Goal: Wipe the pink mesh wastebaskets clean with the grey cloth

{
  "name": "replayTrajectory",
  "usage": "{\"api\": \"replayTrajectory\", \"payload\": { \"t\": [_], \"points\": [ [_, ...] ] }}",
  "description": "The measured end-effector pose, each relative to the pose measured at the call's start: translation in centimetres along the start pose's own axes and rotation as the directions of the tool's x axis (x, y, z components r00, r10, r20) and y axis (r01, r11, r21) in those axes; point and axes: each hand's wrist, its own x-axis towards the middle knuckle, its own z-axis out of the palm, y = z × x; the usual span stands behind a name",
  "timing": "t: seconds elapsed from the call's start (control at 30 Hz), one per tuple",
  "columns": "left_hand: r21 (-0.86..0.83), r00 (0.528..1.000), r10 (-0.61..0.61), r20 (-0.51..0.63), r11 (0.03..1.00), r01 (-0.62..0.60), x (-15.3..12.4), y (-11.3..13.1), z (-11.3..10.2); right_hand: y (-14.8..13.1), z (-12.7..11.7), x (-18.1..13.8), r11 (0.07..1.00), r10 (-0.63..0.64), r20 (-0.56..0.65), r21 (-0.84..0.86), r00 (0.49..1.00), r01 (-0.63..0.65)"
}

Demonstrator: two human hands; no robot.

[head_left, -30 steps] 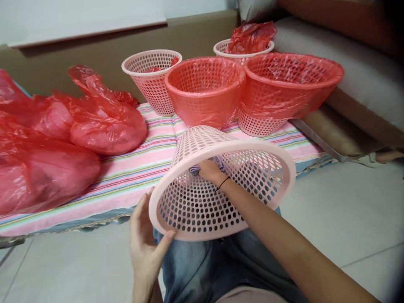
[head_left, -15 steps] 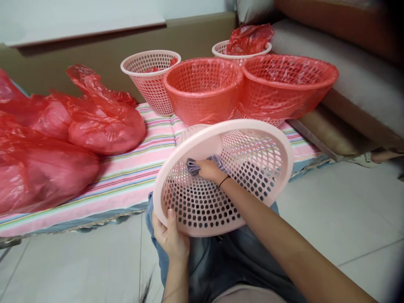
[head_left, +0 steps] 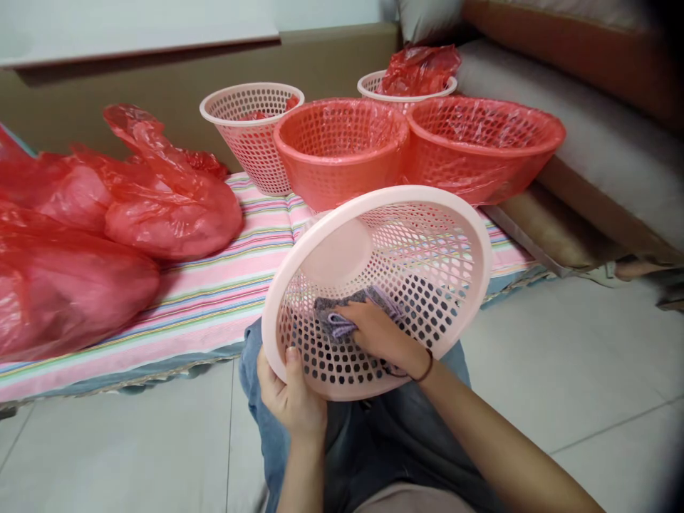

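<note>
A pink perforated plastic basket (head_left: 334, 253) rests tilted over my lap, its mouth facing me. My left hand (head_left: 296, 399) grips its rim at the lower left, thumb inside and fingers behind the outer wall. Inside the basket, my right hand (head_left: 377, 329) holds a grey-purple cloth (head_left: 345, 322) against the lower perforated wall. Folds of the cloth show on both sides of the fingers. A dark band circles the right wrist.
Red plastic bags (head_left: 176, 206) with contents lie on a striped mat (head_left: 214, 285) at left. Beyond my basket stand two baskets lined with red bags (head_left: 342, 178) and two pink baskets (head_left: 251, 146) with red plastic inside. Stacked cushions (head_left: 566, 121) rise at right.
My right hand and the cloth have come down from near the basket's bottom toward me along the lower wall. The cloth is more spread out. My left hand keeps its hold on the rim.
</note>
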Motion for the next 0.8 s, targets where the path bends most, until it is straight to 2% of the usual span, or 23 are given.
{"api": "replayTrajectory", "payload": {
  "t": [0.13,0.3,0.53,0.8],
  "points": [
    [-0.028,0.997,-0.037,-0.061,0.999,0.035,-0.1,0.0,-0.1,-1.2,0.2,-4.3,0.991,-0.051,0.019,0.128,0.999,0.048],
    [0.041,1.000,-0.017,-0.022,0.999,0.018,0.1,-0.3,-0.4,-2.6,0.4,-7.6,0.980,-0.029,0.084,0.199,0.996,0.012],
    [-0.047,0.997,-0.049,-0.055,0.998,0.046,1.0,0.5,0.0,-4.3,-1.5,-10.3,0.956,-0.101,0.192,0.292,0.976,0.041],
    [0.069,0.998,0.005,-0.058,0.998,-0.001,1.5,0.0,-0.6,-4.5,-1.9,-11.9,0.927,-0.148,0.271,0.372,0.951,0.038]
  ]
}}
